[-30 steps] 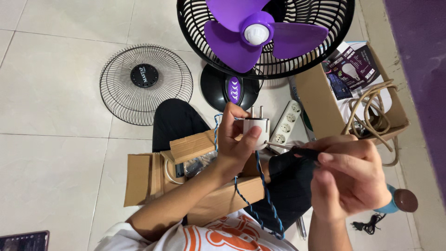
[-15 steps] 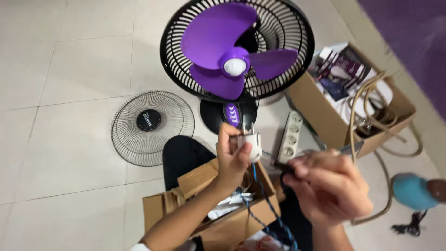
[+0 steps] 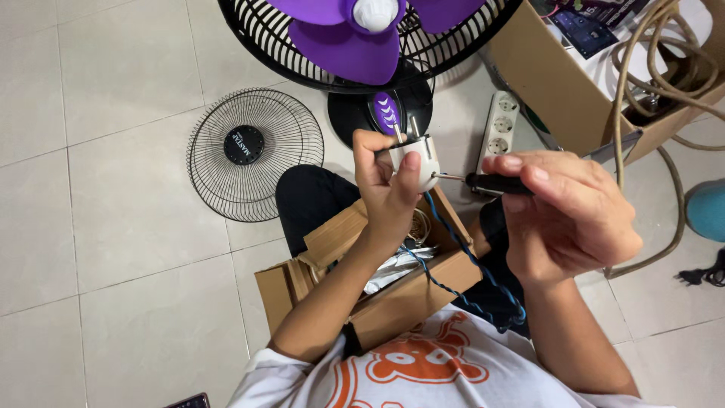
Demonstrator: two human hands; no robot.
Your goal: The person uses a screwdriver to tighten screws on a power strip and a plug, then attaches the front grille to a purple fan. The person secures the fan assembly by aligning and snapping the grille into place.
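L hand (image 3: 385, 189) grip clamped on white round two-pin plug (image 3: 417, 157), pins up, twisted blue-black cord (image 3: 461, 261) trailing near. R hand (image 3: 563, 215) grip closed on black-handled screwdriver (image 3: 495, 183), tip touching plug side. Beyond: open cardboard box (image 3: 393, 295), purple-bladed black fan (image 3: 362, 38), loose wire fan grille (image 3: 253, 155) far left on floor.

The left hand (image 3: 385, 185) grips a white plug (image 3: 415, 155) just below the fan base (image 3: 362, 113). The right hand (image 3: 570, 215) holds a screwdriver (image 3: 483, 181), its tip touching the plug.

Glossy white plastic plug (image 3: 418, 160), metal pins, probably matt-handled screwdriver (image 3: 491, 183)
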